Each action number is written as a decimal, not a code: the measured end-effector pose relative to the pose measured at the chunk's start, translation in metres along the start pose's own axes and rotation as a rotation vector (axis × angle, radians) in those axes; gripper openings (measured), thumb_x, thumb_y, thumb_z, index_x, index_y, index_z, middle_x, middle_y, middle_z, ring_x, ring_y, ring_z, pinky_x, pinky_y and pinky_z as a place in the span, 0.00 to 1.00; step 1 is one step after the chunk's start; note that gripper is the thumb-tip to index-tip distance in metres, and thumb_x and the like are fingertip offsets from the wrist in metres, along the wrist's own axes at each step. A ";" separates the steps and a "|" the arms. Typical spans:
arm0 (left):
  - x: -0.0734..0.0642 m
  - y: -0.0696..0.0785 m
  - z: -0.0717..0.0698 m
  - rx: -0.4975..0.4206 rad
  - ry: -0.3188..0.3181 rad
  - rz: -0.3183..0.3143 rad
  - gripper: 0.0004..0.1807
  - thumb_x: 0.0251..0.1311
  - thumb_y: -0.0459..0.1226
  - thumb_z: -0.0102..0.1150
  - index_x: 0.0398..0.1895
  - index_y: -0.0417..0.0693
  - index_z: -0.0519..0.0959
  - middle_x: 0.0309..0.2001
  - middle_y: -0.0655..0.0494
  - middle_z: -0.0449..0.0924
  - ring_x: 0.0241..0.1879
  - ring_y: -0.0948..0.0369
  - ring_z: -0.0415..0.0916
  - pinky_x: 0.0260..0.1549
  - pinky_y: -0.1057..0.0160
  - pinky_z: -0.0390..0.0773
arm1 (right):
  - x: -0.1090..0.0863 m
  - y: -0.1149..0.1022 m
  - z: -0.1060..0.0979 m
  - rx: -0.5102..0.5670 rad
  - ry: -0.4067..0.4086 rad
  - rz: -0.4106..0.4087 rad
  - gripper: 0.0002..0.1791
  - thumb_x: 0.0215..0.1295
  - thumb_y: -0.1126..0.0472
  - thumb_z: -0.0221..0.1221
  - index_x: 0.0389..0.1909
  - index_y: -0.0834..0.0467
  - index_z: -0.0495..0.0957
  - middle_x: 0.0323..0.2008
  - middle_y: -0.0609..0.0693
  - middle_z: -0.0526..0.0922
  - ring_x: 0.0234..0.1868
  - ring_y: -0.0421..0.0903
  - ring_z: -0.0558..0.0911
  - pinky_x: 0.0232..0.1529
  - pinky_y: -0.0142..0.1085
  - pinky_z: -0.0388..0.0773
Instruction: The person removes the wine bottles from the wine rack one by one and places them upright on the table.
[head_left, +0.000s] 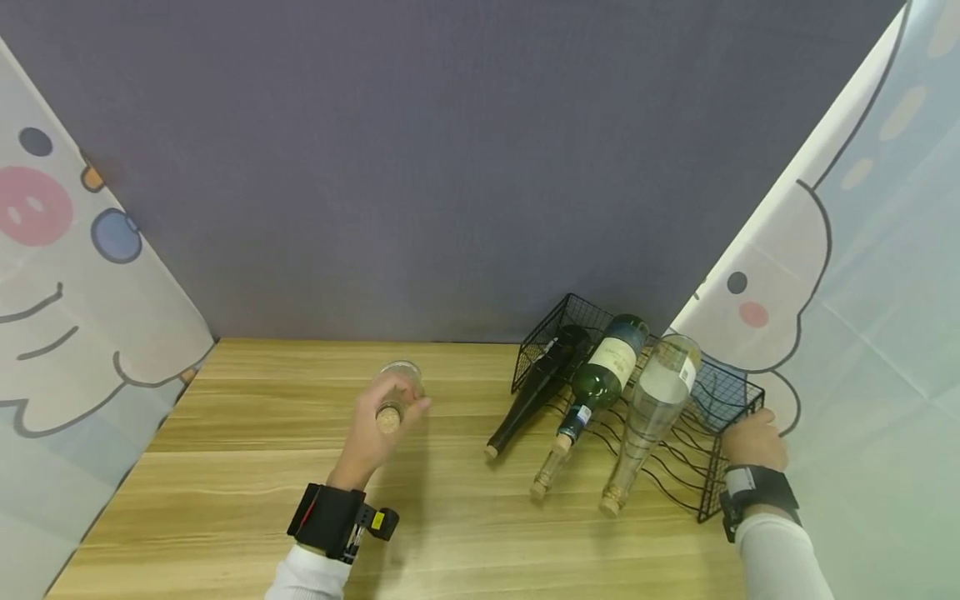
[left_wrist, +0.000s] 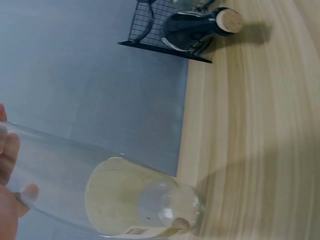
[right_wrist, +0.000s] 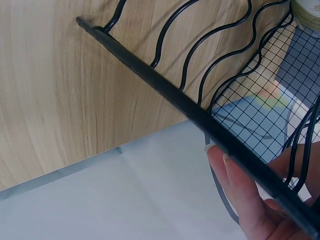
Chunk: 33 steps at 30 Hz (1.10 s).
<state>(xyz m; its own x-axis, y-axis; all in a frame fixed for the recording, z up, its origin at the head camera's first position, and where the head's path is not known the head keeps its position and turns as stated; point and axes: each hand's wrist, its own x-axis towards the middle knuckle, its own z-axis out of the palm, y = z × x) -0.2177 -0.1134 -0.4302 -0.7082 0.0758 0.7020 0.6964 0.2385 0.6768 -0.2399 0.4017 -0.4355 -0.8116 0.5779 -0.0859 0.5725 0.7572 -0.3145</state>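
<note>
- Head view: left hand (head_left: 366, 435) has its fingers and thumb curled round a corked clear glass bottle (head_left: 402, 369), above the left-centre part of the wood-grain tabletop (head_left: 247, 483); cork faces the camera.
- Head view: right hand (head_left: 756, 440) is closed round the near right end of a black wire wine rack (head_left: 729, 392).
- Head view: rack, at right of the tabletop, holds a dark bottle (head_left: 542, 385), a green wine bottle (head_left: 597, 386) with a cream label, and a large clear bottle (head_left: 657, 398); all are corked, necks toward the person. Another corked clear neck (head_left: 550, 473) shows beneath the green one.
- Head view: grey backdrop (head_left: 390, 167) behind; cartoon-printed curtains (head_left: 877, 350) on both sides.
- Left wrist view: fingertips and thumb grip the upper part of the held bottle; pale label near its base. Base is close to the tabletop; contact cannot be told. Rack's end and a dark corked neck stand well apart from it.
- Right wrist view: bent fingers at the rack's end bar, beside wavy wires and mesh; thumb's hold unclear.
</note>
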 end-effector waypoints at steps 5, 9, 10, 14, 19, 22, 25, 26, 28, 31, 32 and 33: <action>0.010 0.020 -0.002 0.010 0.005 -0.009 0.11 0.49 0.19 0.62 0.22 0.37 0.70 0.25 0.48 0.73 0.31 0.59 0.70 0.37 0.60 0.70 | -0.002 0.000 -0.001 0.000 0.004 -0.007 0.28 0.65 0.66 0.41 0.57 0.85 0.48 0.41 0.89 0.71 0.38 0.78 0.77 0.33 0.61 0.78; 0.013 0.026 -0.002 0.012 0.003 -0.074 0.09 0.52 0.21 0.60 0.22 0.36 0.71 0.25 0.48 0.73 0.32 0.60 0.70 0.39 0.58 0.70 | -0.004 -0.001 -0.002 -0.004 0.011 -0.010 0.27 0.65 0.67 0.41 0.56 0.86 0.49 0.38 0.88 0.72 0.36 0.77 0.78 0.30 0.60 0.79; 0.013 0.026 -0.002 0.010 0.006 -0.091 0.09 0.53 0.21 0.60 0.23 0.36 0.71 0.25 0.47 0.73 0.32 0.59 0.70 0.39 0.58 0.70 | -0.004 -0.001 -0.002 -0.003 0.010 -0.010 0.27 0.65 0.67 0.41 0.56 0.86 0.49 0.38 0.87 0.72 0.35 0.76 0.78 0.30 0.59 0.79; 0.015 0.019 -0.003 -0.048 0.024 -0.168 0.08 0.57 0.23 0.60 0.25 0.33 0.71 0.28 0.44 0.75 0.34 0.56 0.73 0.40 0.59 0.73 | -0.004 -0.001 -0.002 0.008 0.003 -0.015 0.26 0.65 0.68 0.41 0.55 0.86 0.49 0.38 0.88 0.72 0.36 0.77 0.77 0.30 0.60 0.78; 0.017 0.005 -0.004 -0.069 0.062 -0.299 0.11 0.61 0.30 0.61 0.26 0.32 0.72 0.33 0.48 0.78 0.37 0.58 0.76 0.42 0.59 0.76 | -0.004 -0.002 -0.003 0.020 0.013 -0.018 0.25 0.64 0.68 0.41 0.53 0.85 0.51 0.40 0.89 0.71 0.38 0.78 0.77 0.32 0.61 0.78; 0.020 0.002 -0.006 -0.046 0.076 -0.344 0.13 0.61 0.35 0.62 0.27 0.33 0.73 0.33 0.51 0.77 0.37 0.59 0.75 0.42 0.57 0.76 | -0.005 -0.002 -0.002 0.028 0.016 -0.025 0.25 0.64 0.68 0.42 0.53 0.85 0.50 0.40 0.89 0.70 0.38 0.79 0.76 0.33 0.62 0.78; 0.022 0.004 -0.007 -0.048 0.064 -0.376 0.14 0.61 0.37 0.63 0.28 0.34 0.73 0.35 0.51 0.77 0.39 0.57 0.75 0.44 0.54 0.76 | -0.006 -0.001 -0.002 0.035 0.021 -0.029 0.25 0.63 0.68 0.42 0.52 0.85 0.51 0.40 0.90 0.70 0.38 0.79 0.75 0.32 0.62 0.77; 0.022 0.005 -0.008 -0.052 0.056 -0.385 0.14 0.60 0.38 0.64 0.29 0.34 0.73 0.35 0.50 0.77 0.40 0.57 0.76 0.45 0.53 0.76 | -0.006 -0.001 -0.002 0.036 0.024 -0.029 0.25 0.63 0.68 0.41 0.53 0.85 0.51 0.40 0.90 0.70 0.38 0.80 0.75 0.33 0.62 0.77; 0.022 0.006 -0.009 -0.055 0.029 -0.399 0.15 0.60 0.38 0.64 0.30 0.35 0.71 0.37 0.48 0.77 0.43 0.56 0.77 0.47 0.51 0.76 | -0.006 0.000 -0.001 0.039 0.029 -0.029 0.25 0.63 0.68 0.41 0.53 0.85 0.51 0.40 0.90 0.70 0.38 0.79 0.76 0.32 0.62 0.77; 0.023 0.008 -0.009 -0.038 0.004 -0.410 0.15 0.61 0.39 0.63 0.31 0.37 0.70 0.38 0.47 0.77 0.42 0.55 0.75 0.46 0.51 0.76 | -0.007 0.000 -0.001 0.046 0.041 -0.033 0.25 0.62 0.68 0.41 0.52 0.85 0.51 0.40 0.90 0.70 0.38 0.80 0.76 0.32 0.62 0.77; 0.023 0.008 -0.009 -0.043 0.006 -0.407 0.14 0.61 0.38 0.63 0.32 0.36 0.70 0.38 0.46 0.77 0.42 0.55 0.75 0.46 0.51 0.75 | -0.008 -0.001 -0.001 0.048 0.042 -0.035 0.25 0.62 0.68 0.41 0.52 0.85 0.51 0.40 0.90 0.70 0.38 0.80 0.75 0.32 0.63 0.77; 0.024 0.008 -0.009 -0.052 0.012 -0.407 0.14 0.62 0.38 0.62 0.32 0.36 0.70 0.38 0.46 0.76 0.42 0.55 0.75 0.46 0.52 0.74 | -0.008 -0.001 -0.001 0.049 0.044 -0.034 0.25 0.62 0.68 0.41 0.52 0.85 0.51 0.40 0.90 0.70 0.38 0.80 0.75 0.32 0.63 0.77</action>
<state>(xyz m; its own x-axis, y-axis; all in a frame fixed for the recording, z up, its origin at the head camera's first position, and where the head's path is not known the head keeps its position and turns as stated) -0.2276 -0.1188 -0.4056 -0.9260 -0.0265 0.3765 0.3643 0.1976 0.9101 -0.2338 0.3964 -0.4336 -0.8239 0.5658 -0.0326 0.5374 0.7616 -0.3623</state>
